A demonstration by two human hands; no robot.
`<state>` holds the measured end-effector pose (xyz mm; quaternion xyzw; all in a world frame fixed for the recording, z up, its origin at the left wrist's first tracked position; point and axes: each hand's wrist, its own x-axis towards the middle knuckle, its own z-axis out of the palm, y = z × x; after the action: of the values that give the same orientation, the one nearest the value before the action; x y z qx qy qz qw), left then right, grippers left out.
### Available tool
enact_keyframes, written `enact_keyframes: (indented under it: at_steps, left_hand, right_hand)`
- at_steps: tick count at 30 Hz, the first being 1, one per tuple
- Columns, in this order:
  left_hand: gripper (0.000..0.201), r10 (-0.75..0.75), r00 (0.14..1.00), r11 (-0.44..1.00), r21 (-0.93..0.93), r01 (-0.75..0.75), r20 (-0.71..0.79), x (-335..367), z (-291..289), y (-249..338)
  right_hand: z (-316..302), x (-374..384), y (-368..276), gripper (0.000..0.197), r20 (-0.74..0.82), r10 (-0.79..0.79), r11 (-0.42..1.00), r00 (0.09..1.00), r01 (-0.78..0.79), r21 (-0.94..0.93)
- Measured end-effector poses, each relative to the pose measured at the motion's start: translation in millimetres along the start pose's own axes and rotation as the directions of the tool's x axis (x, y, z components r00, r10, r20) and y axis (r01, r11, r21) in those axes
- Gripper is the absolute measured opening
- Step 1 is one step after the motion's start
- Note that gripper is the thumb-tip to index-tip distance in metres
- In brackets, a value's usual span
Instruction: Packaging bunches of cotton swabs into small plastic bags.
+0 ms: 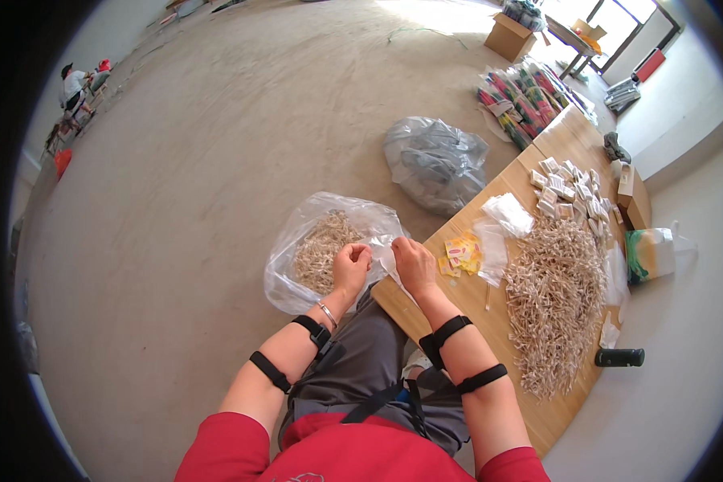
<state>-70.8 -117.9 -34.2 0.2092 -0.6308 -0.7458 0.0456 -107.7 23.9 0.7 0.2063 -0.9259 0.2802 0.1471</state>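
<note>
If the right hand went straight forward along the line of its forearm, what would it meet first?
The right hand would probably meet the far right rim of the clear plastic bag first. The bag seems lower, so the hand might pass above it; depth is unclear.

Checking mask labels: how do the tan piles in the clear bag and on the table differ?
The bagged pile sits inside the clear bag; the table pile lies loose on the tabletop. The bagged pile looks smaller; the table pile spreads wider and longer. Both are heaps of small, thin, pale tan pieces.
</note>
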Motion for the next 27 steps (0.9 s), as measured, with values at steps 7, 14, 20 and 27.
enact_keyframes:
  at_steps: [7, 14, 20, 27]
  left_hand:
    - [0.012, -0.041, 0.991, 0.998, 0.046, 0.047, -0.125, 29.2, 12.0, -7.8]
    - [0.017, -0.071, 0.986, 0.995, 0.056, 0.081, -0.147, 32.9, 11.9, -25.2]
    - [0.021, -0.182, 0.983, 0.983, -0.03, 0.181, -0.022, 3.4, 12.5, -32.8]
    - [0.021, -0.152, 0.988, 0.988, -0.025, 0.152, -0.023, -1.5, 22.6, -27.8]
  right_hand:
    - [22.9, 22.8, 14.1, 0.006, 0.128, 0.021, 1.0, 0.992, -0.022, 0.008]
    - [27.5, 21.6, 18.7, 0.008, 0.241, 0.133, 0.991, 0.961, -0.135, -0.008]
    - [14.0, 3.2, 41.5, 0.014, 0.239, 0.017, 0.986, 0.971, -0.056, 0.157]
    - [33.4, -2.8, 44.1, 0.018, 0.06, 0.186, 0.961, 0.981, -0.194, 0.197]
